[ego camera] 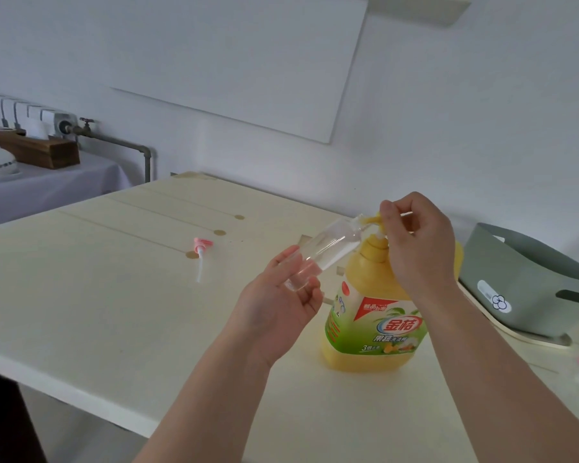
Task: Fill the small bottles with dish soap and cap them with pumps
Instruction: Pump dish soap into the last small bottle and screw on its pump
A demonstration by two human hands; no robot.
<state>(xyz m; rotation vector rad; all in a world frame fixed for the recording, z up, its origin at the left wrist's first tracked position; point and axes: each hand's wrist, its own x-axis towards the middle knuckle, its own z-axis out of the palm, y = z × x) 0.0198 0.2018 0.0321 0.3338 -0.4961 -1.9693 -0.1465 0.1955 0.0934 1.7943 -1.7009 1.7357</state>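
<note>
Head view: the small clear bottle (321, 259) is held in the air above the table (81, 295), just left of the yellow dish soap jug (375, 325).
Left hand (274, 315): fingers and thumb curl round the bottle's base end.
Right hand (418, 245): fingers are curled over the jug's pump head (371, 219) and seem to pinch it.
Bottle axis: it runs on a slant, base low and left, mouth up and right, meeting the pump spout.
Handling: the bottle is probably light, thin, stiff plastic, smooth, and slippery once soapy.
Hold: low on the body, clear of the mouth.
Contents: too transparent to tell.
Pink pump (201, 252): it lies on the table, well apart to the left.
</note>
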